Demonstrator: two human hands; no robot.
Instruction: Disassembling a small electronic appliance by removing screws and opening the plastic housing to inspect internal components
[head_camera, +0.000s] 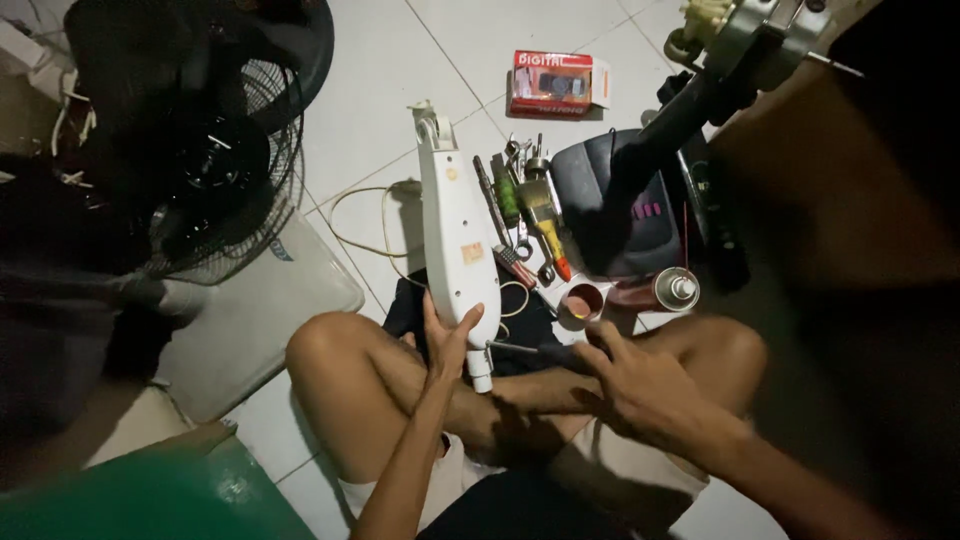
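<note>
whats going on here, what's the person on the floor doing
A person sits cross-legged on a tiled floor. The left hand steadies a long white plastic housing, while the right hand points a dark-handled screwdriver at its lower end. Hand tools lie scattered just ahead, and a black fan stands to the left.

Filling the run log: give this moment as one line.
left hand: grips white fan column | right hand: holds dark-handled screwdriver, tip at column base | tools on floor

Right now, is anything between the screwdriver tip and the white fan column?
Nothing visible. The right hand holds the screwdriver with its tip at the lower end of the white column, which the left hand grips; the scattered tools lie farther off.
</note>
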